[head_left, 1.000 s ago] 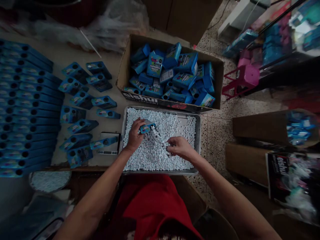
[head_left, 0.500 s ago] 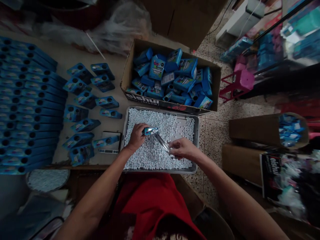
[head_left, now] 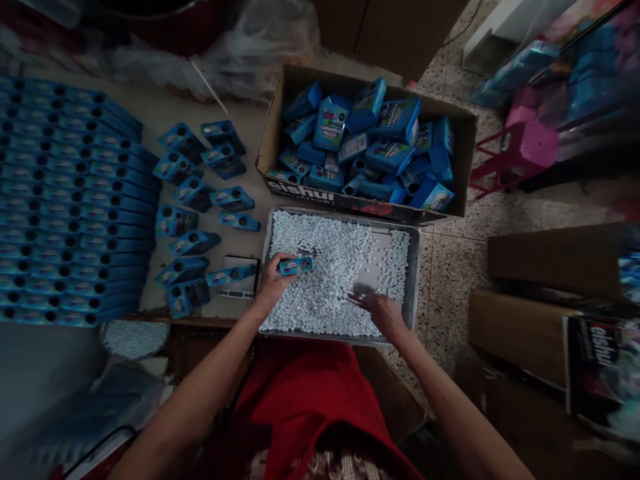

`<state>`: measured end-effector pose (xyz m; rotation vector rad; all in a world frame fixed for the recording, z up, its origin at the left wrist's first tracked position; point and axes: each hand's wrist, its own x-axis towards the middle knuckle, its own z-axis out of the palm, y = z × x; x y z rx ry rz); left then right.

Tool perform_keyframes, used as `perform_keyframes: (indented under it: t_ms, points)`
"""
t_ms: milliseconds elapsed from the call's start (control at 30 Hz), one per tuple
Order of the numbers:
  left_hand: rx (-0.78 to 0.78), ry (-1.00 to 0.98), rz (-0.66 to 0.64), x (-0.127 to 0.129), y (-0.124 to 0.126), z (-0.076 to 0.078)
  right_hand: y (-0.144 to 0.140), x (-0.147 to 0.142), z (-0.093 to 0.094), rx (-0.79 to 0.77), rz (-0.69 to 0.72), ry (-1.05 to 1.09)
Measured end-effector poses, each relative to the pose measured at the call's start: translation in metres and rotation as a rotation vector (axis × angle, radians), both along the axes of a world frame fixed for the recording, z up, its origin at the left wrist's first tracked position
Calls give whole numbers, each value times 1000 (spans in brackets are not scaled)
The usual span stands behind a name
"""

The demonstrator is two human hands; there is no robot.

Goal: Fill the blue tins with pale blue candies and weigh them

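Note:
My left hand is closed round one end of a small blue candy box, holding it over the left part of a metal tray. The box's printed narrow side with a round hole faces up. Small white candies cover most of the tray. In my right hand, low over the candies at the right, is a shiny scoop, blurred by motion. The scoop is apart from the box. Whether candies lie in the scoop I cannot make out.
Beyond the tray stands a cardboard box heaped with blue candy boxes. To the left, several loose boxes lie near a small scale, beside a big stack of boxes. A pink stool stands on the floor at right.
My right hand has drawn the scoop away from the box's opening, to the right and down toward the candies. The box in my left hand has turned its printed side up. The view has shifted.

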<state>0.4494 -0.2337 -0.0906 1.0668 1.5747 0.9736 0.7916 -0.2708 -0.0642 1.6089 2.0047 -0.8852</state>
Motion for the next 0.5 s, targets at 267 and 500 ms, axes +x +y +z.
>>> perform_keyframes:
  t_ms: [267,500]
  points:
    - [-64,-98,127,-14,-17,15,26,-38,3,101,-106,202]
    - [59,-94,183,-31,9,58,29,-2,21,104,-126,229]
